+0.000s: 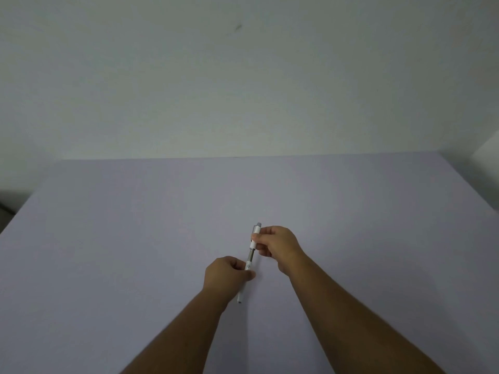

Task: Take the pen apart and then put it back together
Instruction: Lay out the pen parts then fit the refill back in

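Note:
A white pen is held in the air over the table, pointing away from me. My left hand (225, 275) grips its lower barrel (241, 294), whose tip sticks out below my fist. My right hand (275, 245) pinches the upper barrel (256, 233), which ends in a grey push button and clip. The two halves are pulled slightly apart, and a grey metallic stretch of the refill (250, 255) shows in the gap between them.
A pale lilac table (135, 252) fills the lower half of the view, its far edge meeting a plain light wall (243, 76). A white block shows at the far right edge (488, 149).

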{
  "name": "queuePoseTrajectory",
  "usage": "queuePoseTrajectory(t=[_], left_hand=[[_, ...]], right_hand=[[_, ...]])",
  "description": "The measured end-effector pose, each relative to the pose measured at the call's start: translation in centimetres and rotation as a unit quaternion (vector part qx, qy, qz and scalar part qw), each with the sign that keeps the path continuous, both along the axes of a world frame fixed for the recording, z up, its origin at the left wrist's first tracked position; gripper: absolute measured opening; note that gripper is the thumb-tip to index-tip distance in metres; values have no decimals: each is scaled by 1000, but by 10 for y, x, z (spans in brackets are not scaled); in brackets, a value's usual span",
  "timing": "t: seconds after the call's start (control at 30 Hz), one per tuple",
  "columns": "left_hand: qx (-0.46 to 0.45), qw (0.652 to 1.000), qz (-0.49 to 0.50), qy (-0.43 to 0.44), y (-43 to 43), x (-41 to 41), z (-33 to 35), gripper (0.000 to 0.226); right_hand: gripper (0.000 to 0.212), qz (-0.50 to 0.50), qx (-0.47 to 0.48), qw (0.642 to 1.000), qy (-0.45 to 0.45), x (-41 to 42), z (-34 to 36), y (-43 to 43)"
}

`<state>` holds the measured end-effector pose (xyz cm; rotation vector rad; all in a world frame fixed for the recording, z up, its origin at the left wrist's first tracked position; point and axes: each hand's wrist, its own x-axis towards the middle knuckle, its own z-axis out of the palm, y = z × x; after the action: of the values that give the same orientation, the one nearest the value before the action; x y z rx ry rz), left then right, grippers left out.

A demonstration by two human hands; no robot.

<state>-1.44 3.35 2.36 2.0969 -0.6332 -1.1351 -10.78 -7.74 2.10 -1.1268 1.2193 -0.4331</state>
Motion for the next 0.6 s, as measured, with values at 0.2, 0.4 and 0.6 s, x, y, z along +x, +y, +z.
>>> queuePoseTrajectory(t=[0.2,0.4,0.6], left_hand=[[-13,1000,3,-1,1,-6,1,12],[-14,1000,9,13,7,-15,-5,6],[-5,1000,2,21,3,-17,-12,8]], right_hand=[[3,30,21,999,11,-6,-5,13],[7,45,29,998,17,-14,-7,21],[4,46,25,998,15,-18,-11,22]])
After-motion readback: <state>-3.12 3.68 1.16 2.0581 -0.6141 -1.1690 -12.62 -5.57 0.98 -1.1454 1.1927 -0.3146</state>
